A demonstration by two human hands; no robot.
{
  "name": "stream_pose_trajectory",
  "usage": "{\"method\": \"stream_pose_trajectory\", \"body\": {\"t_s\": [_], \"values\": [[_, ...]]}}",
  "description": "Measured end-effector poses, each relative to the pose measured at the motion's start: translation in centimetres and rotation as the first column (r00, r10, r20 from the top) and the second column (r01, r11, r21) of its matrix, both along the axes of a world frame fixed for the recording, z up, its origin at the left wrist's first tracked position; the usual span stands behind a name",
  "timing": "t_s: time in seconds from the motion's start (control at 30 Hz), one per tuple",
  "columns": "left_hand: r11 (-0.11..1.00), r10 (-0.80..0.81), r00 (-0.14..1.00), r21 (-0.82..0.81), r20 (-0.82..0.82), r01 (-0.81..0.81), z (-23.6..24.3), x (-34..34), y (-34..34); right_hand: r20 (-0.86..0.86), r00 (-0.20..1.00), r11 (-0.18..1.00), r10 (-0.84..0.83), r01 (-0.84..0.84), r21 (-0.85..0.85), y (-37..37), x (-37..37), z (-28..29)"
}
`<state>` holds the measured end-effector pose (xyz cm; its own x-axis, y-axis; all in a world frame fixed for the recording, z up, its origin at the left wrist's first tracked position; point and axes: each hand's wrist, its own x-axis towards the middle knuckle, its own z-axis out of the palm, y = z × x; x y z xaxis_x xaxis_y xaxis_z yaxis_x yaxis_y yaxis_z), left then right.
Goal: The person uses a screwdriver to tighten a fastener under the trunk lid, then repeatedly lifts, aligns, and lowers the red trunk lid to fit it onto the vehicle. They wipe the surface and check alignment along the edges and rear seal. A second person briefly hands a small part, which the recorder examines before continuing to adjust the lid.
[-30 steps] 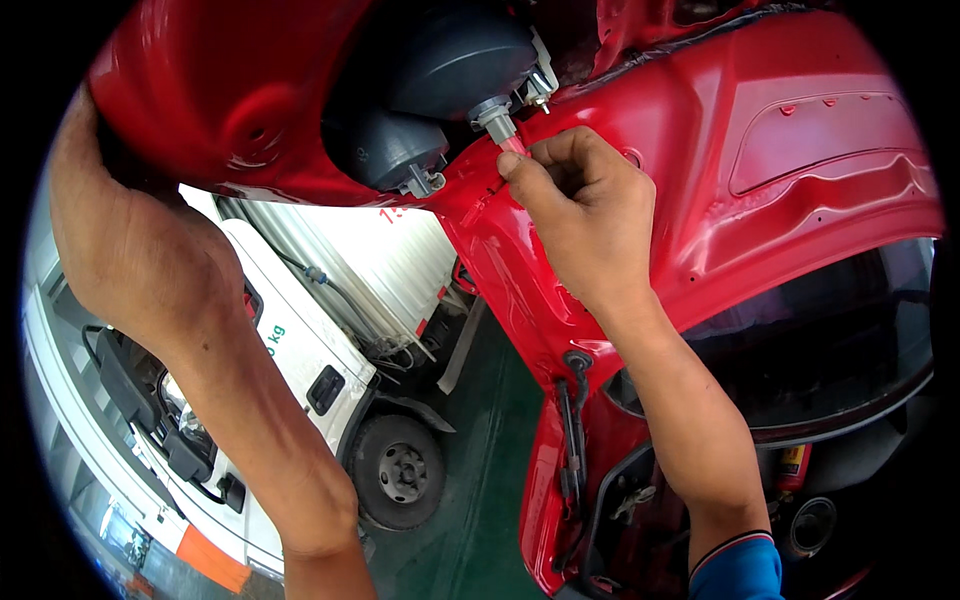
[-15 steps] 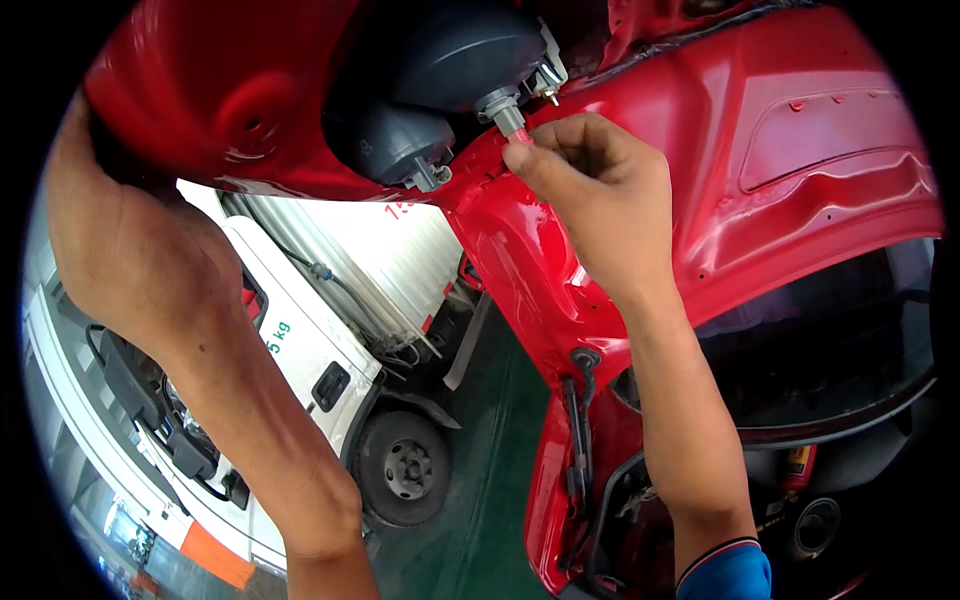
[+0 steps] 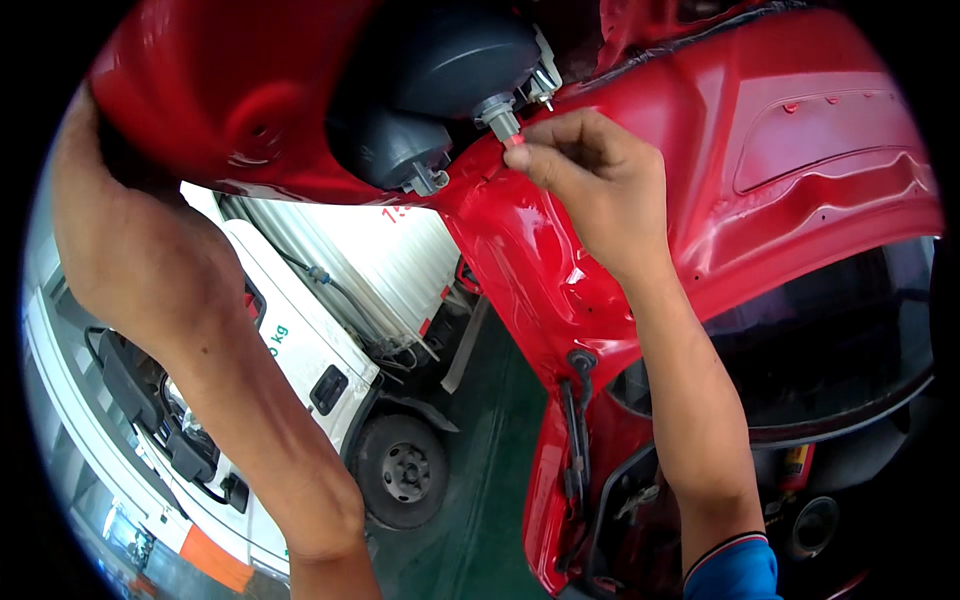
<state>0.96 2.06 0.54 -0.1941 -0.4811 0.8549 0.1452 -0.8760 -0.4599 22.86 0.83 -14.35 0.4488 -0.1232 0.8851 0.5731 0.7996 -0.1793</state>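
Observation:
My right hand (image 3: 600,190) pinches a small grey connector (image 3: 500,119) with a pink-red end, between thumb and forefinger. The connector hangs from the dark rounded upper lamp housing (image 3: 450,60), set in a red painted body panel (image 3: 215,100). A second, lower dark housing (image 3: 395,150) with a grey fitting sits to its left. My left hand (image 3: 140,230) is raised at the left edge of that panel, its fingers hidden behind it, so I cannot tell their grip.
A red raised tailgate (image 3: 800,180) with a dark window fills the right, a black strut (image 3: 577,440) beside it. Below are a dark interior and a red cylinder (image 3: 796,465). A white truck (image 3: 300,330) with a wheel (image 3: 405,470) stands left on a green floor (image 3: 470,520).
My right hand and forearm have shifted slightly rightward since a second ago, still pinching the connector. My left arm stays in much the same position.

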Motion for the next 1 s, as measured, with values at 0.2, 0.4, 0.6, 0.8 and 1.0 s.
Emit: {"method": "stream_pose_trajectory", "body": {"t_s": [0.2,0.4,0.6,0.8,1.0], "values": [[0.991,-0.136,0.990,-0.014,-0.028,0.135,0.1,-0.1,0.6,-0.030,0.999,0.997,-0.030,0.028,-0.070,-0.8,-0.8,-0.3],[0.987,-0.145,0.987,0.052,-0.074,0.149,0.7,-0.1,0.5,0.173,0.948,0.962,-0.268,0.273,-0.004,-1.5,-2.7,-2.9],[0.972,-0.236,0.971,-0.012,-0.024,0.236,0.0,0.4,-0.2,0.355,0.806,0.852,-0.474,0.522,-0.049,-1.5,-3.2,-1.3],[0.935,-0.354,0.934,-0.047,-0.045,0.352,-0.2,0.7,-0.4,0.294,0.823,0.865,-0.486,0.502,0.024,-0.8,-3.4,-0.8],[0.937,-0.348,0.932,-0.013,-0.104,0.349,0.4,0.2,0.3,0.222,0.782,0.811,-0.582,0.580,0.081,-0.2,-4.2,0.1]]}}
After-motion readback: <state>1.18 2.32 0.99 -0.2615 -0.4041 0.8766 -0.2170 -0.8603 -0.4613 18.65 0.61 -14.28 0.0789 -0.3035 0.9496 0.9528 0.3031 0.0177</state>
